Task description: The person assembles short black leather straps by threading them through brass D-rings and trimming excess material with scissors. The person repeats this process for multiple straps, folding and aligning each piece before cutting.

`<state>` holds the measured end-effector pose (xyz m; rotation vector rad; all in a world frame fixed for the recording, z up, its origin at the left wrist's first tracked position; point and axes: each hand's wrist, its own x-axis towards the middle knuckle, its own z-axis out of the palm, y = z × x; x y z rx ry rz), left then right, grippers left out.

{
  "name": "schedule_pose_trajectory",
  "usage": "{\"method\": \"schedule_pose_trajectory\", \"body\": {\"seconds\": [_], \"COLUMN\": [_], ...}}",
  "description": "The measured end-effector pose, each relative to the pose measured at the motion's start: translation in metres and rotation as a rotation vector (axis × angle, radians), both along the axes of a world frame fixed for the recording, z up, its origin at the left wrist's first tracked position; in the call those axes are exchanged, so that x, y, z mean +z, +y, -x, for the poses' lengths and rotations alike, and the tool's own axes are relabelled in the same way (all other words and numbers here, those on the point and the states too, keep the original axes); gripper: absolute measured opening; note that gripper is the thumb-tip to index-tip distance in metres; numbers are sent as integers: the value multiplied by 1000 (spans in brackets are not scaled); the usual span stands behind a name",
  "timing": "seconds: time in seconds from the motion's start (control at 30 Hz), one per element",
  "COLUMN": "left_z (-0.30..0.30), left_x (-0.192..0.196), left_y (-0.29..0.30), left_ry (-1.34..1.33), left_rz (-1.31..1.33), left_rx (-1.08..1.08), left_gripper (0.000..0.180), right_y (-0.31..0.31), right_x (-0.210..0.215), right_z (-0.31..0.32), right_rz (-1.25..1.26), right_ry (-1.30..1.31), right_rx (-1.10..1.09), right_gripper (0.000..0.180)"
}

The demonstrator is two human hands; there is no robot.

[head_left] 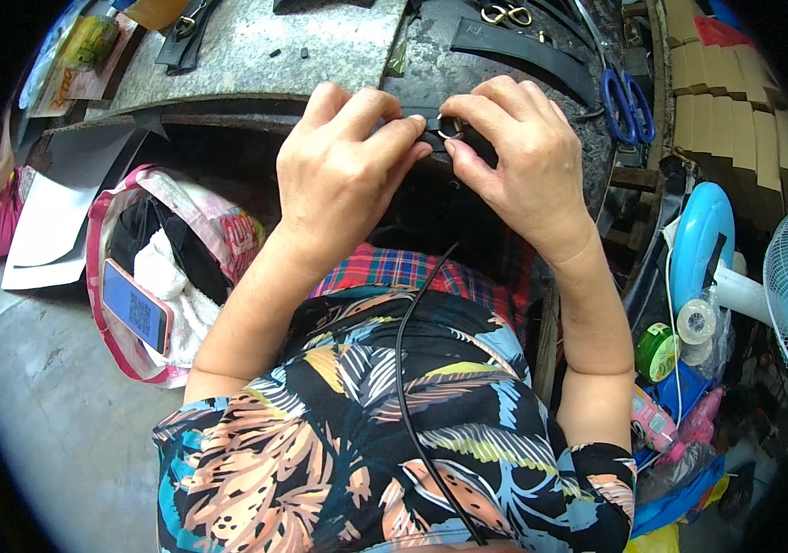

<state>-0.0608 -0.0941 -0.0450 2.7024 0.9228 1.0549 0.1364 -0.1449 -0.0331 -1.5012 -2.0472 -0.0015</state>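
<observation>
Black strap: a short, narrow, black leather-like strap [432, 140], held just above the near edge of the dark-topped counter [444, 81]; its end sits between the two hands, partly hidden by them

Metal ring: a small, round, pale gold metal ring [450, 127], at the strap's right end, touching or nearly touching it; whether the strap passes through it cannot be told

Left hand [343, 161]: thumb and forefinger pressed together, pinching the black strap; the other fingers curl inward

Right hand [527, 161]: thumb and forefinger close around the metal ring, seemingly pinching it; the remaining fingers bend loosely behind

Progress: strap and ring are already together in the hands; the joining looks under way rather than finished, by judgement; seating the ring on the strap seems to be left, though the fingers hide the detail

Counter's far right part: a broad, flat, black leather-like band [523, 57]; beyond it a pair of linked gold metal rings [506, 16]; neither is in hand

Counter's right edge: scissors with blue plastic handles [628, 106], lying idle

Counter's left part: a mottled grey stone slab [338, 83]; near its far left corner, a black strap piece with a metal buckle [186, 37], apart from the hands
</observation>
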Motion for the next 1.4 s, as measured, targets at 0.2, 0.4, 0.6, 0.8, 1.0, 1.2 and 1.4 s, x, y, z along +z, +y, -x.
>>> {"method": "schedule_pose_trajectory", "body": {"seconds": [0.2,0.4,0.6,0.8,1.0,1.2,1.4], "left_z": [1,-5,-8,-5,2,6,-10], "left_x": [3,5,10,19,25,18,10], "left_y": [-1,0,-1,5,8,17,11], "left_ry": [3,33,143,109,-384,-587,-1059], "left_rz": [26,4,7,98,943,1543,1917], "left_rx": [17,-11,33,-30,-283,-400,-727], "left_gripper": [29,38,39,32,28,30,28], "right_y": [-9,-35,-36,-30,-36,-39,-42], "right_x": [16,11,6,12,16,11,1], "right_z": [-33,-55,-55,-60,-68,-69,-47], "right_rz": [19,114,124,158,410,461,582], "right_ry": [262,210,288,208,1003,1386,1768], "right_rx": [16,-101,-165,-71,5,66,309], "right_gripper": [22,17,21,23,21,37,41]}}
